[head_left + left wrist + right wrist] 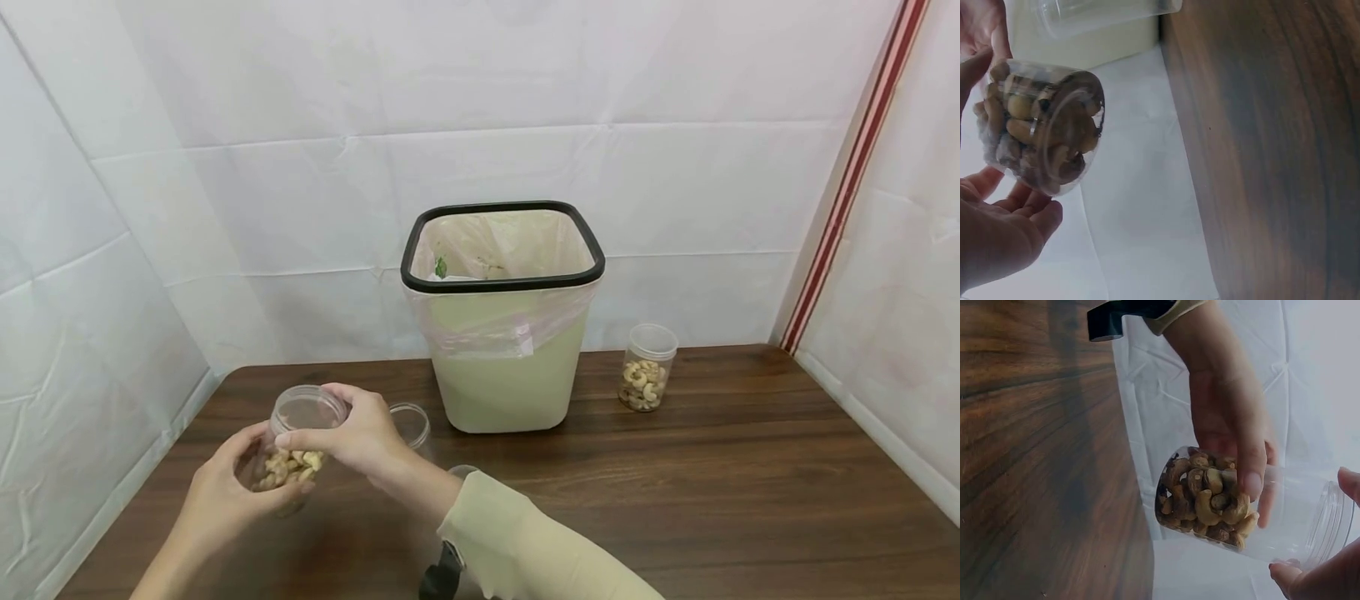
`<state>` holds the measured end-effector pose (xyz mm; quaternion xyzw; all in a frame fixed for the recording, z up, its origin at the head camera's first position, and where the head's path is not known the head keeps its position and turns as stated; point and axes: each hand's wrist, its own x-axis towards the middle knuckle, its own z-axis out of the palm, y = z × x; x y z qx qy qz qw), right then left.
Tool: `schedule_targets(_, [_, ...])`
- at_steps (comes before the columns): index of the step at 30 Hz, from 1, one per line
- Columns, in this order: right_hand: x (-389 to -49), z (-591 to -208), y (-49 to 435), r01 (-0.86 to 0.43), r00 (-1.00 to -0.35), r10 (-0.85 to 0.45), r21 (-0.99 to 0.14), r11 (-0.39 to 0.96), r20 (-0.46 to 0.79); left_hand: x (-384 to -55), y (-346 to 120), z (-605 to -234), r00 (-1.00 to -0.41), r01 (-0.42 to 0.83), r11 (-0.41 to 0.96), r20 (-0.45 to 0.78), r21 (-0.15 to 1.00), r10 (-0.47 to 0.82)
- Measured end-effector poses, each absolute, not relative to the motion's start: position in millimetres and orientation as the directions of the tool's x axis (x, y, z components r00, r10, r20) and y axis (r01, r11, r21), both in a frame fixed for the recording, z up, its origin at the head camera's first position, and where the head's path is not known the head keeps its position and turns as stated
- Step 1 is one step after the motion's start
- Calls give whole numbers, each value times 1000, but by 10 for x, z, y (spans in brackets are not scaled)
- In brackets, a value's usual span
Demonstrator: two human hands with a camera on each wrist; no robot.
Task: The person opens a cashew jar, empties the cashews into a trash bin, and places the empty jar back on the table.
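Observation:
A clear jar (283, 469) partly filled with cashews and other brown nuts is held up off the table at the left. My left hand (221, 496) grips its lower body, with the thumb on one side and fingers on the other. At the jar's upper end, my right hand (363, 433) holds the rim between thumb and fingers. The right wrist view shows the nuts (1207, 500) gathered at the jar's base, the ridged neck (1329, 525) and right-hand fingers there. Whether a lid covers the mouth I cannot tell.
A cream bin (502, 358) with a black rim and pinkish liner stands at the table's back. To its right is another clear jar (648, 371) with cashews. Behind my right arm, a clear round rim (411, 408) and another (462, 470) show partly. White sheeting surrounds the wooden table (712, 500).

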<state>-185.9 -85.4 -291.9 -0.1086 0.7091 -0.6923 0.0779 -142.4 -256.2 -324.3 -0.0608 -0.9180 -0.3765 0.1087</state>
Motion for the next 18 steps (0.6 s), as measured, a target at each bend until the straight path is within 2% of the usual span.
schedule_targets(7, [-1895, -2947, -798, 44, -959, -284, -997, -68, -23, -1428, -2554, -3315, -965, 211, 725, 258, 655, 48])
schedule_targets(13, [-1895, -2976, -785, 72, -956, -290, -994, -77, -47, -1436, -2539, -3336, -963, 205, 750, 268, 628, 39])
schedule_targets(18, [-1880, -2982, -786, 49, -954, -298, -996, -80, -23, -1427, -2528, -3334, -942, 206, 784, 336, 586, -3])
